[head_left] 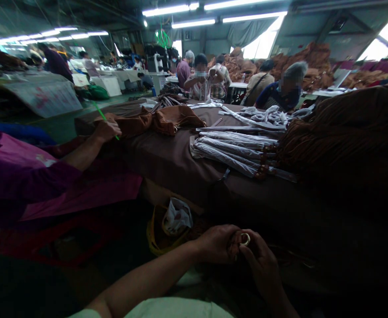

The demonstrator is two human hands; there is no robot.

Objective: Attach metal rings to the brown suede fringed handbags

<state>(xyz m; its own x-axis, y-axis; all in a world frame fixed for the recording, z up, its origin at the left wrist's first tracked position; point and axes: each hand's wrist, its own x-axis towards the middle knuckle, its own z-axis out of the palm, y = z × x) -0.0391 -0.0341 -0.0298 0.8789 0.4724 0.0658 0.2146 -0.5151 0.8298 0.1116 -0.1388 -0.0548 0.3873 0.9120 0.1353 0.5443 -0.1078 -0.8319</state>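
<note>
Low in front of my body, my two hands meet around a small brown leather piece. A shiny gold metal ring shows at its right side. My left hand has its fingers wrapped over the brown piece from the left. From the right, my right hand pinches the ring, with the thumb below it and the fingers curled behind. Shadow and the fingers hide most of the brown piece, so its full shape cannot be made out.
A brown cloth-covered table bears wrapped straps, a brown suede bag and a fringed brown heap. A yellow basket holds a white plastic bag. At left, a co-worker's hand grips a green stick.
</note>
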